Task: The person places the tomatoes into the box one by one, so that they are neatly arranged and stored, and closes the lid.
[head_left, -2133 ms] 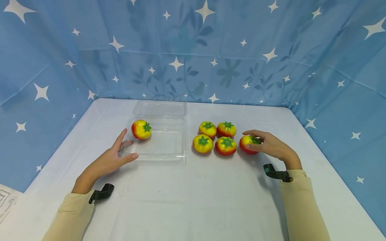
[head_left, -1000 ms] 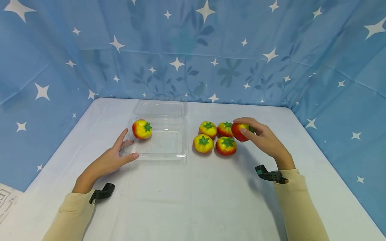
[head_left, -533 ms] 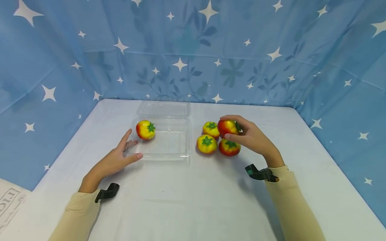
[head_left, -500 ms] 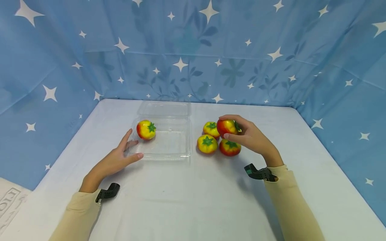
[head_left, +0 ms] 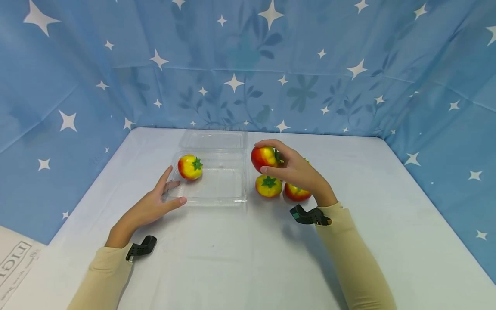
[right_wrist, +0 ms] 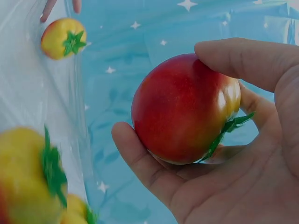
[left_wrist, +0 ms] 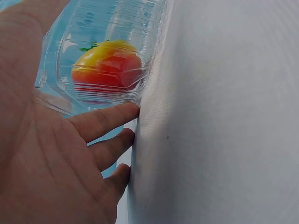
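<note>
My right hand (head_left: 296, 173) grips a red and yellow toy tomato (head_left: 261, 159) with a green leafy top, raised above the others. In the right wrist view, the thumb and fingers curl round this tomato (right_wrist: 180, 109). On the left stands a clear plastic clamshell box (head_left: 217, 200), its lid (head_left: 213, 140) folded back. One tomato (head_left: 189, 167) lies in the box's back left corner. My left hand (head_left: 149, 208) is spread at the box's front left corner, thumb along the front edge; the left wrist view shows its fingertips (left_wrist: 128, 111) low beside the box wall.
Right of the box, a yellow tomato (head_left: 268, 186) and a redder tomato (head_left: 297, 192) sit on the white-covered table (head_left: 232, 258). Others behind them are mostly hidden by my right hand. A blue star-patterned curtain (head_left: 248, 60) encloses the back and sides. Printed white material (head_left: 17, 262) lies at far left.
My right hand took hold of the rightmost tomato, lifted it and carried it left over the group, near the box's right side. My left hand stays at the box; the head view shifted slightly.
</note>
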A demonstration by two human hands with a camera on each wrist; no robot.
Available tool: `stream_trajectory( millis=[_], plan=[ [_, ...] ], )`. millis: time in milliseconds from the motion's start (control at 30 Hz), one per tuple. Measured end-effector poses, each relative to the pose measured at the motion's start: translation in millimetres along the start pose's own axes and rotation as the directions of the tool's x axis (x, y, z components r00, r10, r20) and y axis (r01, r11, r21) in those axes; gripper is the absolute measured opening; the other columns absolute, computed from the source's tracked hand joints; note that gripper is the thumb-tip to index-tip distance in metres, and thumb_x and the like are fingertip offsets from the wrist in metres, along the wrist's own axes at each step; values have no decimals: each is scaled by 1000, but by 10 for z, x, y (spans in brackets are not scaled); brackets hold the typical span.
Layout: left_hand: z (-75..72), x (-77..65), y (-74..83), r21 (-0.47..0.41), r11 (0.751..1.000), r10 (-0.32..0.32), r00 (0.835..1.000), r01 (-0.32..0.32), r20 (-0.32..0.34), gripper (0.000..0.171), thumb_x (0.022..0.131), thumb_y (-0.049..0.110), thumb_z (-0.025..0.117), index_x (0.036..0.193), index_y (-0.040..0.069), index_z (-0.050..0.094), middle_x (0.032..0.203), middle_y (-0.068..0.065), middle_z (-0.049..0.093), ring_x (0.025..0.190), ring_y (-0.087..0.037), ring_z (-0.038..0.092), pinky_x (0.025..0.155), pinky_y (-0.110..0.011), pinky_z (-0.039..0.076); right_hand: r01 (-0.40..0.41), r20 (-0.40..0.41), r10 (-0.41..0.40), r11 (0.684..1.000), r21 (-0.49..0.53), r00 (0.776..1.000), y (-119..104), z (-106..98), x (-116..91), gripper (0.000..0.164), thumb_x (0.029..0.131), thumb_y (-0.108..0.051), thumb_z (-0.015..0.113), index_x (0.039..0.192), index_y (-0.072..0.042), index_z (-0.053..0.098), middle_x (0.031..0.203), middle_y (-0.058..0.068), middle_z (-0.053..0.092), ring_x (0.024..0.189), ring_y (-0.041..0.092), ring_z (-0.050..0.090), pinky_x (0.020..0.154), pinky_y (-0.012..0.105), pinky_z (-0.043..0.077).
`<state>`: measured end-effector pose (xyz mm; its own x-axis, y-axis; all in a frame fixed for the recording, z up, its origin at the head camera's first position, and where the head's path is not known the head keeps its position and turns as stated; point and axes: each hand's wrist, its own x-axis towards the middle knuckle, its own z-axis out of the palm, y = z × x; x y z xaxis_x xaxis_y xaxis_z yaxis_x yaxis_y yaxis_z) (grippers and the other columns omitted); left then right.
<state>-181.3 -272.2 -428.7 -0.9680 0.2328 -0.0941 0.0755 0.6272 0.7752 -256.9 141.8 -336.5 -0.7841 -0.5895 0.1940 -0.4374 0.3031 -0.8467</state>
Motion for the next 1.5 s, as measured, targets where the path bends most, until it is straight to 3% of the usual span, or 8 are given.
stream_trajectory(
  millis=[200,500,733,1033,1333,1500],
  plan=[
    [19,-16,-5,-9,1000,3,1000,-3,4,112,102,50,71,172,27,-13,170,-21,34,156,-54,23,117,-81,17,13,33,-15,998,56,999,-81,151,148,60,101,-23,74,155,-21,49,153,5,48,129,38,58,101,48,58],
    [11,-17,8,-2,1000,12,1000,-12,-1,112,102,49,71,172,26,-13,170,-21,35,155,-54,24,117,-79,20,91,37,-94,992,86,995,-159,381,371,58,103,-19,73,155,-17,47,151,6,48,125,34,61,102,44,57],
    [3,-24,7,11,1000,0,1000,0,-12,113,101,51,72,173,25,-12,169,-21,36,155,-53,25,117,-80,18,127,1,-128,989,72,992,-222,657,557,59,102,-21,74,155,-15,49,147,7,53,123,28,58,98,45,58],
    [18,-3,-2,16,1000,1,1000,0,-17,114,100,53,71,173,23,-11,169,-22,36,155,-54,26,116,-81,19,131,31,-135,986,102,990,-223,1097,760,61,103,-18,73,157,-7,45,148,12,54,123,26,59,98,33,58],
    [19,-3,-1,13,1000,13,1000,-13,-17,114,100,53,71,173,23,-11,169,-24,35,155,-53,28,116,-80,22,96,72,-91,994,-56,993,-191,1472,855,70,100,-24,79,156,-3,43,149,13,58,124,25,61,101,27,55],
    [2,-5,-10,9,1000,6,1000,-5,-23,114,99,53,72,173,23,-10,169,-28,31,155,-52,27,117,-79,22,107,80,-100,990,-90,992,-168,1593,870,68,99,-22,80,154,-3,46,149,13,58,124,25,60,104,25,52]
  ],
)
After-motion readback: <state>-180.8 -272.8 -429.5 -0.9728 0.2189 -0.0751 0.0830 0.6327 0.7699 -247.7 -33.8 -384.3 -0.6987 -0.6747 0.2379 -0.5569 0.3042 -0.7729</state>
